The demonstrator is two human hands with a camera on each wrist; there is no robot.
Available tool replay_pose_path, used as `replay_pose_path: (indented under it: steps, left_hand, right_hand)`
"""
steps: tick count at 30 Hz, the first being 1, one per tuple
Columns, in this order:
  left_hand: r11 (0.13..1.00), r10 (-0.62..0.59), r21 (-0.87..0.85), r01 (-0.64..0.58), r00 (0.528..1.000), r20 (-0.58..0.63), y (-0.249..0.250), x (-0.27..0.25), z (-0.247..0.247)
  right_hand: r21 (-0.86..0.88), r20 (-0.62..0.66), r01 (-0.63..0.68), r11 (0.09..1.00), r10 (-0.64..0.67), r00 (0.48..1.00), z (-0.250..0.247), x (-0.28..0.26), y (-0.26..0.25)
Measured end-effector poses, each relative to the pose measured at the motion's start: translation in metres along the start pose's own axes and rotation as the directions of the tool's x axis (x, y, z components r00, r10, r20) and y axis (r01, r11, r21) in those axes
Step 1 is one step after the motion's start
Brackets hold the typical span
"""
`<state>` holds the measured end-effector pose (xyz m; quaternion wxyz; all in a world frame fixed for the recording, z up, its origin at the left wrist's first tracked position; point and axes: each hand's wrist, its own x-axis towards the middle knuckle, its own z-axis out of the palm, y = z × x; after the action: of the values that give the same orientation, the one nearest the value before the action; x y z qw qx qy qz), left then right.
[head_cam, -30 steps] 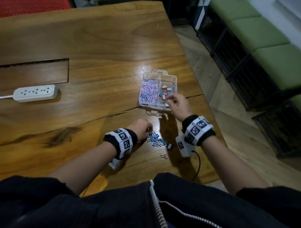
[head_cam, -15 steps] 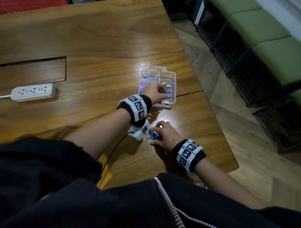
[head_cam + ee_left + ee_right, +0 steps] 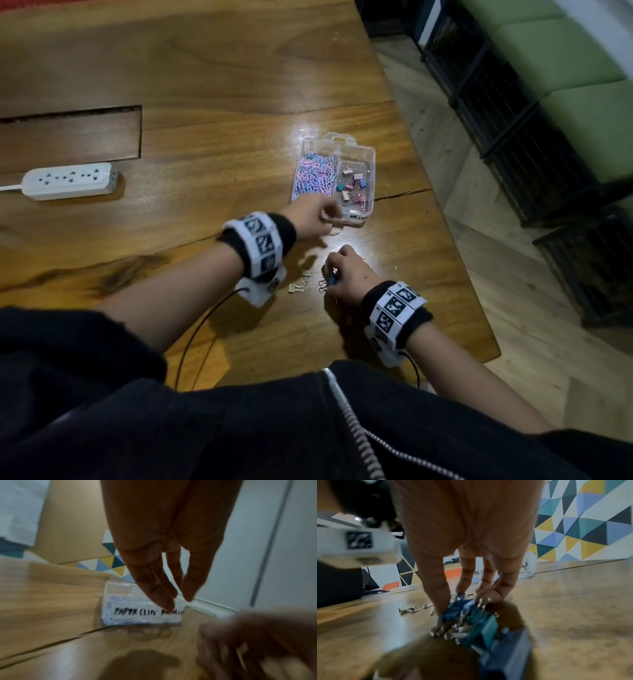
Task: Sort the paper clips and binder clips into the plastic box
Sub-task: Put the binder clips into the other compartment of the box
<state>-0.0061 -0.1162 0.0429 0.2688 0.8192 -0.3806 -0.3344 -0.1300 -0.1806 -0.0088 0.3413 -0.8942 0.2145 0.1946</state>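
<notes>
The clear plastic box (image 3: 369, 150) lies on the table, with pink and blue paper clips (image 3: 315, 176) in its left compartment and several binder clips (image 3: 354, 193) in its right. My left hand (image 3: 313, 214) hovers at the box's near edge, fingers (image 3: 164, 601) hanging straight and empty above the "PAPER CLIPS" label (image 3: 135, 612). Closer to me, my right hand (image 3: 337, 270) pinches a cluster of blue binder clips (image 3: 467, 609) on the table between thumb and fingers. A few gold binder clips (image 3: 301, 282) lie just left of that cluster.
A white power strip (image 3: 70, 180) lies at the left of the wooden table (image 3: 205, 85). A rectangular recess (image 3: 68, 137) is cut in the table behind it. The table's right edge runs just beyond the box; a green bench (image 3: 565, 68) stands past it.
My left hand went from the loose pile to over the box, then drew back to its near edge, empty. My right hand left the box and came down on the blue binder clips.
</notes>
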Motion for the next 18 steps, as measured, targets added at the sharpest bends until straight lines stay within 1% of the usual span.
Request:
replay_pose_path:
  steps: [1, 2, 3, 4, 5, 6, 7, 9, 12, 14, 16, 18]
  left_hand:
    - [0.985, 0.006, 0.169, -0.019, 0.997, 0.079, -0.008, -0.01, 0.005]
    - [0.939, -0.018, 0.34, -0.042, 0.985, 0.172, -0.017, -0.019, 0.011]
    - [0.873, -0.063, 0.483, -0.065, 0.967, 0.246, -0.026, -0.029, 0.02]
    - [0.813, -0.104, 0.576, -0.082, 0.953, 0.284, -0.033, -0.038, 0.029]
    - [0.775, -0.123, 0.626, -0.091, 0.949, 0.289, -0.037, -0.046, 0.038]
    - [0.754, -0.108, 0.65, -0.099, 0.957, 0.271, -0.04, -0.054, 0.046]
    - [0.746, -0.069, 0.657, -0.109, 0.968, 0.24, -0.041, -0.06, 0.053]
    - [0.765, 0.001, 0.633, -0.117, 0.984, 0.18, -0.044, -0.068, 0.062]
    - [0.8, 0.03, 0.587, -0.126, 0.985, 0.17, -0.048, -0.074, 0.066]
    - [0.842, 0.016, 0.532, -0.093, 0.989, 0.148, -0.05, -0.074, 0.063]
    - [0.9, -0.047, 0.435, -0.016, 0.99, 0.135, -0.05, -0.071, 0.059]
    - [0.926, -0.115, 0.374, 0.05, 0.981, 0.154, -0.048, -0.069, 0.056]
  right_hand:
    - [-0.005, -0.011, 0.018, 1.0, -0.018, 1.0, -0.001, 0.001, 0.002]
    - [-0.012, -0.015, 0.027, 1.0, -0.027, 1.0, -0.002, 0.001, 0.003]
    - [-0.021, -0.017, 0.033, 0.999, -0.033, 0.999, -0.004, 0.001, 0.004]
    - [-0.029, -0.021, 0.036, 0.999, -0.036, 0.999, -0.006, 0.0, 0.005]
    - [-0.025, -0.03, 0.039, 0.999, -0.04, 0.999, -0.007, 0.0, 0.005]
    - [-0.009, -0.04, 0.034, 0.999, -0.034, 0.999, -0.008, -0.001, 0.006]
    - [0.019, -0.052, 0.026, 0.999, -0.025, 0.998, -0.008, -0.001, 0.006]
    - [0.075, -0.079, 0.019, 0.997, -0.013, 0.997, -0.007, -0.001, 0.009]
    - [0.141, -0.072, -0.011, 0.99, 0.021, 0.997, -0.006, 0.002, 0.011]
    - [0.127, -0.048, -0.051, 0.991, 0.057, 0.997, -0.007, 0.004, 0.013]
    - [0.128, -0.03, -0.075, 0.989, 0.079, 0.996, -0.01, 0.005, 0.014]
    - [0.159, -0.012, -0.097, 0.982, 0.1, 0.995, -0.016, 0.004, 0.014]
